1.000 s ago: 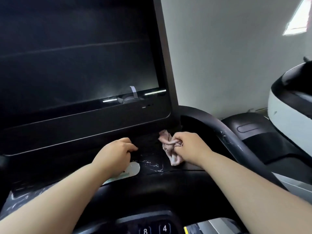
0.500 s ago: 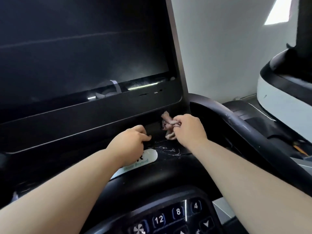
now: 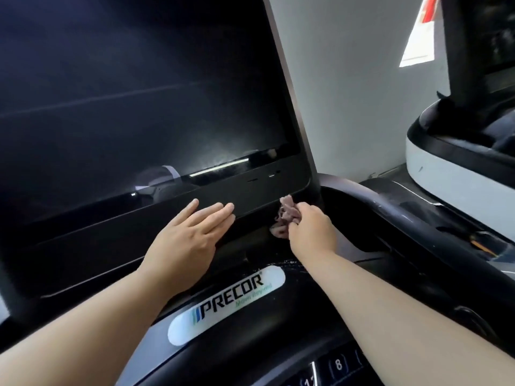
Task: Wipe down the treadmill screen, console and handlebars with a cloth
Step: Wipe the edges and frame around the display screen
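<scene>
A crumpled cloth [image 3: 287,215] is gripped in the right hand's [image 3: 312,232] closed fingers [image 3: 299,213] below the screen [image 3: 139,107], while the left hand [image 3: 186,238] is laid open, empty.

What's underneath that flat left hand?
The left hand lies open on the dark panel below the screen, fingers flat. The panel under the palm is covered, so nothing there can be seen.

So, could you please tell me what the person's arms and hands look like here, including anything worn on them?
Both forearms are bare up to the frame edge: no sleeves show. The left hand and right hand wear no gloves, and no rings, watch or wristbands are visible. The left hand's fingernails look short and unpainted; the right hand's are hidden.
</scene>
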`<state>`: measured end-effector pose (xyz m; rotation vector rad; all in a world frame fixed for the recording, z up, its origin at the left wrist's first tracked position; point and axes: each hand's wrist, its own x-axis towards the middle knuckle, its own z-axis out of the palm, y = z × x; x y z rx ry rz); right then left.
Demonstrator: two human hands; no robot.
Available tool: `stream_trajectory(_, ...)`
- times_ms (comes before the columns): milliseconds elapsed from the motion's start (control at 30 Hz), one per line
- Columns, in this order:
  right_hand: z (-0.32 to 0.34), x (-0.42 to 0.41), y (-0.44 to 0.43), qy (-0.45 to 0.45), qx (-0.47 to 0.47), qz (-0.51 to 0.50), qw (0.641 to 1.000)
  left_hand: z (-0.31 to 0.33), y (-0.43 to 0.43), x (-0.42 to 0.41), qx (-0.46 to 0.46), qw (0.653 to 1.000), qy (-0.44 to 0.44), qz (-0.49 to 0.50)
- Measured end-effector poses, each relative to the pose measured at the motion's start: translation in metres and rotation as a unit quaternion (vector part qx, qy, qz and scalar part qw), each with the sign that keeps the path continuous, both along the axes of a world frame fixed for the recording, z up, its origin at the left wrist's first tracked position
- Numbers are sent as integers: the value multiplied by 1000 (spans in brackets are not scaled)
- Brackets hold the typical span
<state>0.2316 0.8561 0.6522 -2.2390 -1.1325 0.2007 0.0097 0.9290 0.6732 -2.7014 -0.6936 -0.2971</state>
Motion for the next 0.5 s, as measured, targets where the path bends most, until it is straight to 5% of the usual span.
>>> stream_trajectory(100,4,6,-3,-88,-114,90,985,-10,-1,5,-23,999,-41,-4)
stream_trajectory(267,33,-8,-4,-71,-242,222,942,-6,0,3,-49,998,-34,0)
stream_trajectory(367,29,-13,-6,18,-83,53,995,-4,2,1,-63,998,-20,-5)
stream_trajectory(433,25,-17,-7,124,100,-95,983,-3,3,-2,-55,998,-18,-10)
stream_trajectory(500,23,-24,-1,167,137,-144,966,-5,3,-2,-45,998,-22,-24)
